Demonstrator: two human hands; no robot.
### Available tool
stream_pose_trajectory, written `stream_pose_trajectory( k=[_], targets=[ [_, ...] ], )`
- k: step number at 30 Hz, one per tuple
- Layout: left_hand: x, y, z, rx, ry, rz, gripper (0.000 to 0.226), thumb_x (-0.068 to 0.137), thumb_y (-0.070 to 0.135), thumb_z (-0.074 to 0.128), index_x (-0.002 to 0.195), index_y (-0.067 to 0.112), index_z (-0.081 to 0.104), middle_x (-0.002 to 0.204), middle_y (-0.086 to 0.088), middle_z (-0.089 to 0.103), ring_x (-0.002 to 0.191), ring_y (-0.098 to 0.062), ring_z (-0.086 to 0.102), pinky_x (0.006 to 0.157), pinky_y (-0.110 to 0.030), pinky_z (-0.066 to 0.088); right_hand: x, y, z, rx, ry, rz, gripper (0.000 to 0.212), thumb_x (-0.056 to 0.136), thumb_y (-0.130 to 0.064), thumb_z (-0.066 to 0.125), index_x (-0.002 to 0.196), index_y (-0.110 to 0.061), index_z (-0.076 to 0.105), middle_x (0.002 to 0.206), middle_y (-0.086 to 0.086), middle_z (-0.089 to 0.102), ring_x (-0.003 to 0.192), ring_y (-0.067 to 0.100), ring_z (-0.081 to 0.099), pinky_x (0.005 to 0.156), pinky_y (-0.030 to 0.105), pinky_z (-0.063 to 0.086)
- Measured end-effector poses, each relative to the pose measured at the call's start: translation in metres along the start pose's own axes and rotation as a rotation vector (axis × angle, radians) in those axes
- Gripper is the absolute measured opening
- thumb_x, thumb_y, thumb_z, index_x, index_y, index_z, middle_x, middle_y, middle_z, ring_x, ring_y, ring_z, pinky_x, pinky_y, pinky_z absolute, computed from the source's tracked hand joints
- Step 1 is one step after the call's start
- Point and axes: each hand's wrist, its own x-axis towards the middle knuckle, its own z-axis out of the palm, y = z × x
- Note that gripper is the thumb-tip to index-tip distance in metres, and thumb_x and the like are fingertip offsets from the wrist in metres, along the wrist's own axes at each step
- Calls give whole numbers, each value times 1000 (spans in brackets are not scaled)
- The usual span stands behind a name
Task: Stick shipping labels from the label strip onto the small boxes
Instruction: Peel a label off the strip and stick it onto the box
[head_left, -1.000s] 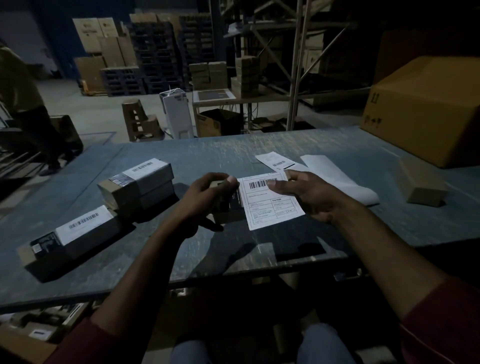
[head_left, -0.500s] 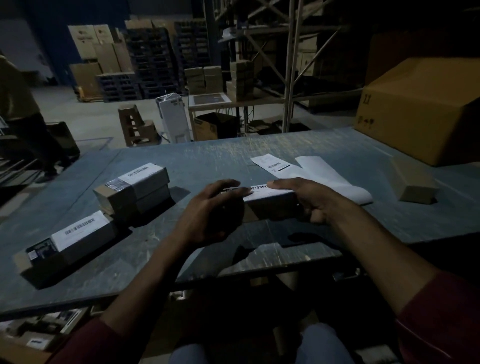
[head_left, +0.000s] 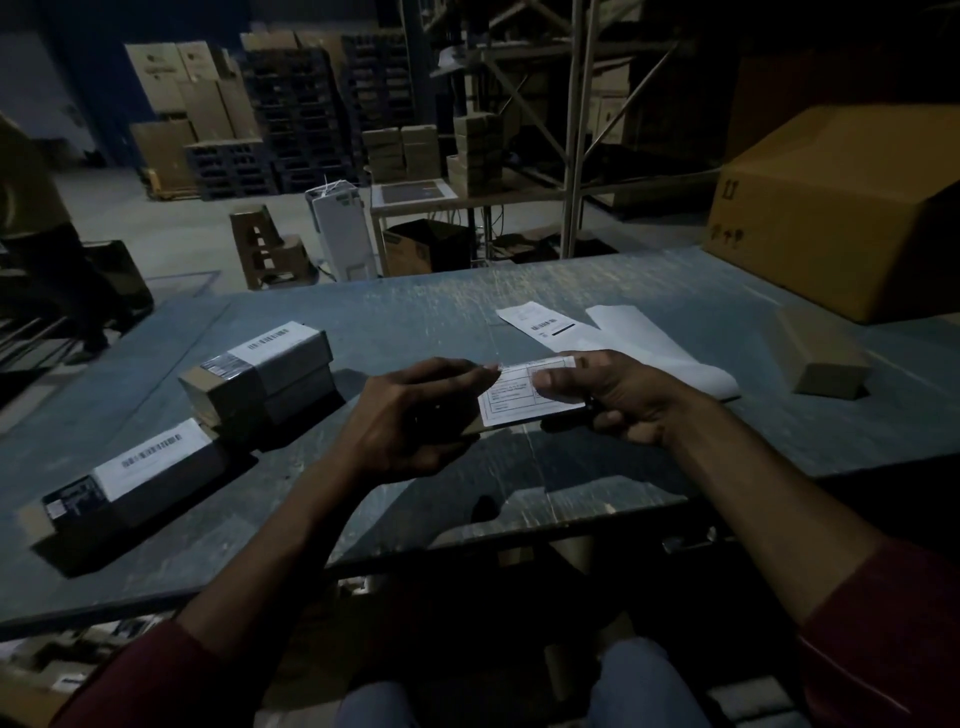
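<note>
In the head view, we see both hands meet over the middle of the table on one small box, which is held a little above the surface. The left hand curls its fingers around the left end of this box, and its index fingertip reaches to the top left corner of the shipping label. The right hand grips the right end: the thumb presses flat on the white label, and the other fingers are curled under and behind the box. The label covers the face turned to us, and most of the box itself is dark and hidden by the hands.

Behind the right hand, the label strip lies flat on the table, with one printed label at its far left end. To the right of it, well apart, stands an unlabelled small box, and behind that a large carton sits on the far right corner.

On the left side of the table we see two labelled boxes stacked, and nearer to the table edge another labelled box lies alone. They are well apart from the hands. Behind the table there are a metal rack and stacks of cartons.
</note>
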Motion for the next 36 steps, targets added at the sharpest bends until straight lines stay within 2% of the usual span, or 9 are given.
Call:
stream_pose_trajectory(
  k=[6,10,15,18,20,22,24,29,36],
  targets=[
    [1,3,3,309,-218,26,79,94,40,61,163,43,23,151,4,52,99,-22,70,73,-37,61,3,3,-6,-28,-70,-6,56,74,-6,88,126,-8,69,115,21,76,78,27,78,39,16,31],
    [1,6,3,289,-195,99,71,96,33,65,159,44,35,149,-2,55,94,-26,71,72,-42,62,3,5,0,-44,10,28,43,71,-37,92,110,-23,78,90,1,75,70,23,76,45,21,26],
    [-3,6,-1,162,-182,126,58,94,32,71,149,39,55,158,-6,49,112,-28,73,83,-44,63,0,9,-2,-52,-35,-30,72,63,-3,89,130,-4,63,98,13,73,63,17,71,34,14,34],
    [-11,14,0,16,-181,-14,85,85,46,77,160,38,37,160,-1,47,126,-24,66,97,-46,60,0,10,-8,-59,-58,-24,77,65,15,84,134,-7,58,107,15,71,70,21,71,40,19,46],
    [-10,25,6,-182,-114,-277,101,79,67,75,162,45,22,151,2,56,125,-19,66,103,-44,57,1,11,-7,-40,-60,-27,80,63,15,85,134,-11,59,107,14,72,76,26,71,45,24,52],
    [1,31,12,-255,-76,-568,100,69,89,62,157,49,33,138,3,67,114,-16,70,101,-42,57,1,10,-1,-29,-67,-32,79,59,7,89,129,-16,62,106,13,73,82,29,72,52,29,57],
    [11,31,17,-169,-106,-668,100,63,99,49,144,41,56,128,4,74,109,-16,73,96,-43,59,2,10,5,-33,-93,-36,77,60,-1,92,129,-20,62,107,16,74,80,33,72,53,31,57],
    [15,34,13,-93,-111,-593,82,70,89,53,125,32,73,121,12,77,108,-11,72,91,-40,59,1,15,8,-24,-102,-84,79,67,-1,89,136,-19,56,110,20,74,78,34,71,51,30,56],
    [16,27,1,171,-326,-410,93,74,64,83,152,24,52,137,-5,67,121,-28,65,95,-38,52,5,36,-2,-63,-173,-124,90,53,25,77,125,-28,65,133,24,64,116,39,67,82,58,62]
  ],
)
